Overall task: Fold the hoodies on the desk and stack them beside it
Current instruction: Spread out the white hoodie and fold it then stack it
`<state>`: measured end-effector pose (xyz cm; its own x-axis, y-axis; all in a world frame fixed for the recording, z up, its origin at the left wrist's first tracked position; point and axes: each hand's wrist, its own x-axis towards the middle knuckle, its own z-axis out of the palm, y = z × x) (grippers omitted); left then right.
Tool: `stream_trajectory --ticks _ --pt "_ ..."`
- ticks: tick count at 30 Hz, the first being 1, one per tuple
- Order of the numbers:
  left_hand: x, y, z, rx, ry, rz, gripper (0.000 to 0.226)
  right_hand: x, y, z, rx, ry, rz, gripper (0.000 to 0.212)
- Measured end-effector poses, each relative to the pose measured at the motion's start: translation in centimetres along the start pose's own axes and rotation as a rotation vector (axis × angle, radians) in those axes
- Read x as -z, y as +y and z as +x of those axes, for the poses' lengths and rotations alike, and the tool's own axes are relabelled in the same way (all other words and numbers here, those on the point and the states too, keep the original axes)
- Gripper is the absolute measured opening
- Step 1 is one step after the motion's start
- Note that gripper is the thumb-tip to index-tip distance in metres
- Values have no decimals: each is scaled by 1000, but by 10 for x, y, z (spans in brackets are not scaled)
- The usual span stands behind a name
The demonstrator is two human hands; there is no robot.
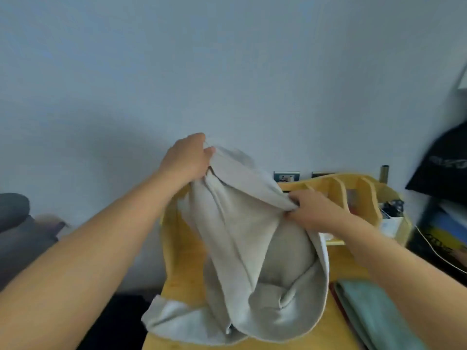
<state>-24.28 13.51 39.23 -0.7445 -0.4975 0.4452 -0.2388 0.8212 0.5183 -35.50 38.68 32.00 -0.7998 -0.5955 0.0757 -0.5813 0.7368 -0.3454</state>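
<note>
A light grey hoodie (242, 248) hangs above the yellow wooden desk (184, 269), its lower part bunched on the desktop and one end draped over the desk's left front edge. My left hand (187, 157) grips the cloth at its highest point, raised in front of the wall. Lower and to the right, my right hand (313, 208) pinches another edge of the same hoodie. A folded teal garment (374, 311) lies flat on the desk at the right front.
A yellow divider rack (353, 190) with small items stands at the desk's back right. A black bag (444, 168) hangs at the far right above a white cable (434, 251). Dark cloth (17, 223) lies at the left. Wall sockets (286, 176) sit behind the desk.
</note>
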Motion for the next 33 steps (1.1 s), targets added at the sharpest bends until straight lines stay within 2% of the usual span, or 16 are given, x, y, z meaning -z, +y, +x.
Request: stream_trajectory --ticks 2,3,5,7,8,10,12,15,18,20,23,25,27,30,32,33 --pt "-43 24 -22 51 -121 -259 28 -34 32 -19 -45 -221 -74 41" --pt "-63 38 -34 57 -179 -342 30 -43 41 -27 -18 -225 7 65" --pt "-93 69 -62 2 -341 -390 30 -43 38 -39 140 -133 370 104" --pt "-111 92 -84 -3 -527 -509 28 -32 29 -42 292 -29 589 119" --pt "-114 97 -92 30 -567 -616 36 -28 29 -41 333 32 599 115" --pt "-116 94 -105 80 -523 -815 51 -19 38 -40 379 148 521 86" --pt "-122 79 -122 86 -455 -778 52 -16 50 -40 386 222 431 50" --pt "-149 56 -162 113 -584 -667 45 -16 55 -42 313 237 541 15" --pt "-177 41 -192 189 -518 -584 26 -15 53 -44 309 312 582 27" --pt "-188 30 -207 282 -433 -547 29 -9 55 -45 290 347 596 33" --pt "-190 11 -207 417 -296 -443 35 1 70 -45 267 326 614 8" --pt "-171 3 -188 490 -140 -477 29 10 85 -49 296 289 501 34" --pt "-143 4 -162 517 -20 -632 26 17 100 -50 425 276 219 55" --pt "-106 18 -127 493 -170 -684 14 22 107 -53 542 91 124 34" --pt "-97 30 -113 416 -346 -483 53 22 97 -59 495 -92 190 11" --pt "-96 38 -109 365 -384 -381 73 20 92 -61 488 -149 152 23"
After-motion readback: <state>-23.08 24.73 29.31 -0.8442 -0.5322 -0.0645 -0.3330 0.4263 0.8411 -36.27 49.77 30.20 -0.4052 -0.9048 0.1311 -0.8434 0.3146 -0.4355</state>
